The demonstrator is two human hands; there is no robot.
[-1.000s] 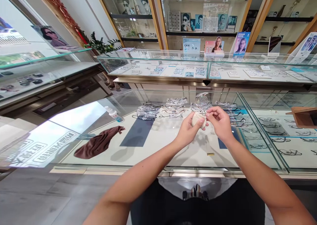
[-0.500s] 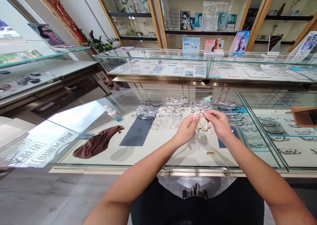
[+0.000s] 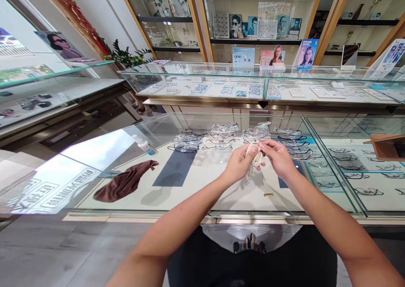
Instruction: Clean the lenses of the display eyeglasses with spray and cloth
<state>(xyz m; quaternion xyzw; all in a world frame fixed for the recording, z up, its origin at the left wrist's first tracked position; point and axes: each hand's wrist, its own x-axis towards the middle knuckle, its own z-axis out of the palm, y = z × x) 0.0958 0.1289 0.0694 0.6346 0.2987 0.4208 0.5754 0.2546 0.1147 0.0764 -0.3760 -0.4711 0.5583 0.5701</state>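
Over the glass counter (image 3: pixel 104 169), my left hand (image 3: pixel 238 164) and my right hand (image 3: pixel 277 157) meet, both pinched on a small cream cleaning cloth (image 3: pixel 255 160) that hangs between them. A clear pair of glasses (image 3: pixel 262 129) sticks up just beyond my fingers; whether the cloth wraps part of it I cannot tell. Rows of eyeglass frames (image 3: pixel 221 136) lie in the case below.
A brown cloth (image 3: pixel 126 183) lies on the counter at the left, with a small spray bottle (image 3: pixel 144 145) behind it. A wooden box (image 3: pixel 386 147) sits at the right. Another display case (image 3: pixel 265 84) and shelves with portraits stand beyond.
The cloth was balled in my left hand; now it hangs unfolded between both hands. The clear glasses have shifted slightly right above my fingers.
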